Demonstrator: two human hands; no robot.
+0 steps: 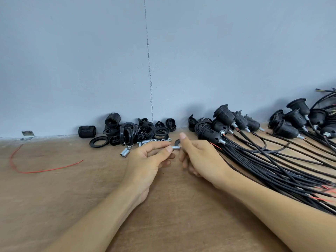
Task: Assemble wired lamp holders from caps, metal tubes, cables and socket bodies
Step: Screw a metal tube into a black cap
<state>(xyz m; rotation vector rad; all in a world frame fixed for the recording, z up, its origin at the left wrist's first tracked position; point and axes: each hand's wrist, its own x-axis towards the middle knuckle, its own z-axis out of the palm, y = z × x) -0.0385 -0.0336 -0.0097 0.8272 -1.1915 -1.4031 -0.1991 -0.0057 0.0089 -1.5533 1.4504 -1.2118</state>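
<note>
My left hand (pixel 151 157) pinches a short threaded metal tube (pixel 176 147) between thumb and fingers, just above the wooden table (pixel 72 188). My right hand (pixel 198 157) holds the tube's other end, where a black cap (pixel 177 142) shows partly behind the fingers. Loose black caps, rings and socket bodies (pixel 134 131) are heaped against the wall behind my hands. Several loose metal tubes (pixel 125 153) lie in front of that heap. Wired lamp holders (pixel 223 128) lie to the right with their black cables (pixel 272 166) fanned across the table.
A loose red wire (pixel 36 171) curves on the table at the left. One threaded black socket body (pixel 87 131) lies alone by the wall, near a small metal bracket (pixel 27 134). A grey wall (pixel 163 60) closes the back edge.
</note>
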